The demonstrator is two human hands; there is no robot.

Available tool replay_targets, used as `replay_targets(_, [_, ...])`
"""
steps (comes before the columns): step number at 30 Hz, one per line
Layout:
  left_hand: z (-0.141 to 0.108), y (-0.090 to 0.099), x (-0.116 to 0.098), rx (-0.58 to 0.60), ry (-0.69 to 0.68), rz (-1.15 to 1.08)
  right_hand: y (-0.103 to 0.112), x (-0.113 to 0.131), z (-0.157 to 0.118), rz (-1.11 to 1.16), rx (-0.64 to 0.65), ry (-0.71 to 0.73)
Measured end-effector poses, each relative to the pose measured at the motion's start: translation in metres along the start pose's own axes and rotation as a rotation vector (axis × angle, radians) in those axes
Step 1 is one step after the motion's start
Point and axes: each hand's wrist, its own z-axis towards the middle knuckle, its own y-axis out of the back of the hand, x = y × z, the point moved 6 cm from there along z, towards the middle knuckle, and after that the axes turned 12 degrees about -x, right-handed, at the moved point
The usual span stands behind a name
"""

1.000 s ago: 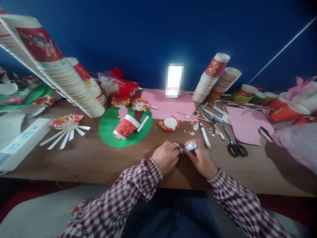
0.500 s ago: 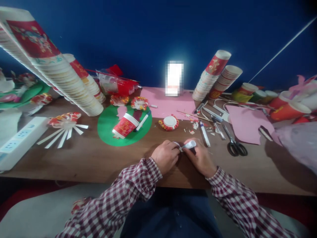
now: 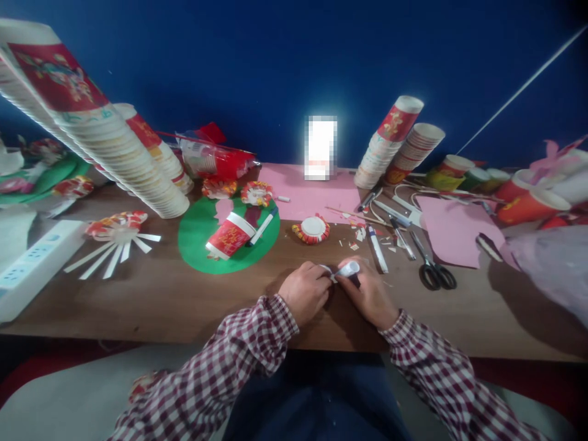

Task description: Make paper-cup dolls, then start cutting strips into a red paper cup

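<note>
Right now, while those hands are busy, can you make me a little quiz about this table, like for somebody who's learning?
1. True or false: the black-handled scissors lie to the right of the right hand.
2. Pick one: the large round sheet under the tipped red cup is (a) pink, (b) green, (c) white.
3. Fill in: the white tube-shaped thing is held in the ____ hand.

Key: 1. True. 2. b, green. 3. Right.
</note>
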Motion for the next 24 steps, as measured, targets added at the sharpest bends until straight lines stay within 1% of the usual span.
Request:
replay_targets(4, [0.0003,0.0009,-0.0013,-0.008,-0.018,0.007,-0.0022,0.0003,-0.0005,0.014,0.033,0.006])
replay_targets(8, [0.0009,0.0013,-0.0006,-0.008,-0.002,0.005,-0.0008,-0.0002,-0.0001,0.019,0.000,-0.002])
replay_targets(12, [0.0009,0.0006,-0.0008,0.007,-0.005,-0.004,-0.0020,0.0014,-0.0002,0.043,0.037,0.004])
replay_targets(15, [0.0007,0.0005,0.0001,0.011,0.011,-0.008,0.0003,0.0012,0.0005,0.031,0.010,-0.008])
replay_targets(19, [0.0012,0.0015,-0.0003,0.003,0.009,-0.006,-0.0020,0.0019,0.0002,0.033,0.027,0.008])
replay_targets(22, [0.0016,0.0019,-0.0005,-0.006,0.002,-0.008,0.0004,0.0011,-0.0006,0.015,-0.031,0.004])
replay_targets(24, [0.0012,0.0019,0.0001,-0.019,0.003,-0.022,0.0041,-0.0003,-0.0023,0.031,-0.069,-0.026])
